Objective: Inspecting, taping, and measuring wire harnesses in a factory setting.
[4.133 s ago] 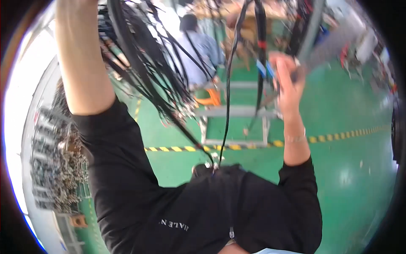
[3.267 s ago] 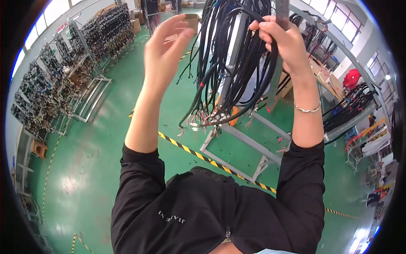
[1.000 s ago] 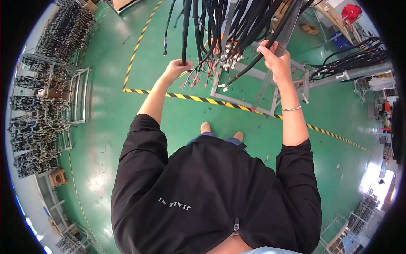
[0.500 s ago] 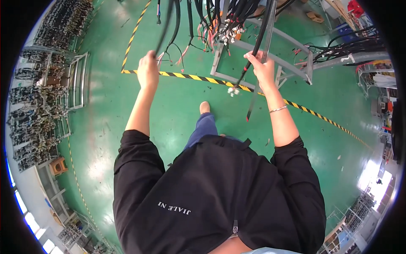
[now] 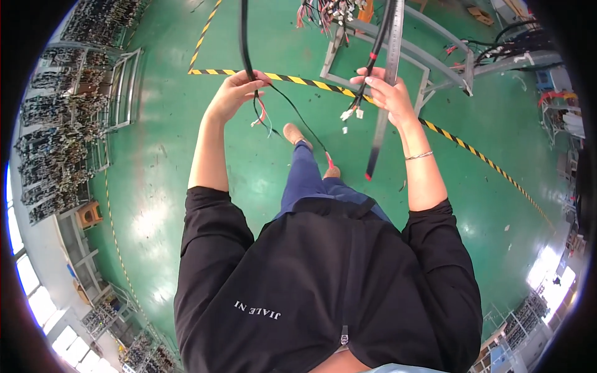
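My left hand (image 5: 229,98) is closed around a black cable (image 5: 244,37) that runs up out of the picture. Below the fingers that cable splits into thin branches with red and pale wire ends, and one long black branch (image 5: 298,113) hangs toward my feet, ending in a red tip (image 5: 330,161). My right hand (image 5: 397,101) grips a second black cable (image 5: 380,38) with a red band. White connectors (image 5: 349,114) dangle from its lower end. A long steel ruler (image 5: 394,46) passes through the same hand, its red-tipped end pointing down.
Ahead stands a grey metal frame (image 5: 429,65) with more cables on it, and loose wire ends (image 5: 329,13) hang at the top. Black-yellow tape (image 5: 298,81) crosses the green floor. Racks packed with cable harnesses (image 5: 53,149) line the left side.
The frame and hanging cable bundle have shifted upward in view, and both feet now show. My left hand has turned inward on its cable, bringing the branched end beneath it.
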Demonstrator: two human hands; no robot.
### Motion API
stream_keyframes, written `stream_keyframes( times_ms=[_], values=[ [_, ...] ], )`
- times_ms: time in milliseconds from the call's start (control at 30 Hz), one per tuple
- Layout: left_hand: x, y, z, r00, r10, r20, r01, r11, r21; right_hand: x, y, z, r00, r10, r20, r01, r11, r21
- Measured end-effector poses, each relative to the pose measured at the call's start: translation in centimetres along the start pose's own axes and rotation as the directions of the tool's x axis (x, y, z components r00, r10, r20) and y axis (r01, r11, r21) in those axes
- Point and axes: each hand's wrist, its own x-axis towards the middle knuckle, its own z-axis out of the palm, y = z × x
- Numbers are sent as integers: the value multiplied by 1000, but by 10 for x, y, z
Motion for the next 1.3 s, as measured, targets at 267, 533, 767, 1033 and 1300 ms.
stream_keyframes(
  times_ms=[267,533,767,1033,1300],
  values=[
    [-2,-7,20,998,48,-46,-62,915,-398,-13,-32,31,995,-82,55,82,997,6],
    [-42,-48,35,997,-15,-71,-26,841,-540,-40,8,49,999,0,-48,5,994,108],
    [-43,-46,37,997,68,-28,-71,794,-604,-50,3,48,995,-80,-64,87,990,115],
    [7,-44,22,955,152,-256,-144,988,49,-26,4,43,955,-290,-58,293,956,35],
    [-52,14,131,997,-66,-49,56,981,-188,-67,-33,59,1000,-27,-13,27,1000,-13]
  ],
)
